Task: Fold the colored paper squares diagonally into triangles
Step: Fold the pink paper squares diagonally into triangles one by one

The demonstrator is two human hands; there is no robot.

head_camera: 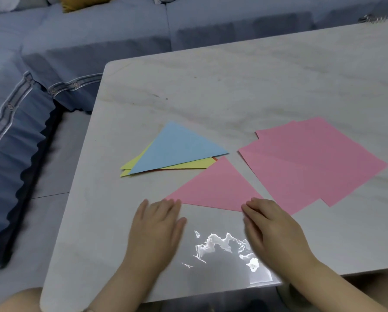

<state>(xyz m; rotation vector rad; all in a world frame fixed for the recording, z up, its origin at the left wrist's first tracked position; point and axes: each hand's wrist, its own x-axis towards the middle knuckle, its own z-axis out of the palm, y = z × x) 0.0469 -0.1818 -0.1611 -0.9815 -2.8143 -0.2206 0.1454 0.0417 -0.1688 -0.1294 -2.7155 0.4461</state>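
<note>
A pink paper folded into a triangle (217, 188) lies flat near the table's front. My left hand (155, 228) lies flat with straight fingers touching its left corner. My right hand (271, 228) lies flat too, its fingertips at the triangle's right corner. Behind it sits a pile of folded triangles, a blue triangle (177, 149) on top of a yellow triangle (195, 164), with an orange edge just showing. To the right lies a loose stack of unfolded pink squares (312, 163).
The work surface is a pale marble table (233, 91) with a glossy glare patch near its front edge. A blue sofa (75, 41) runs along the far and left sides. A small metal object (373, 18) sits at the table's far right corner.
</note>
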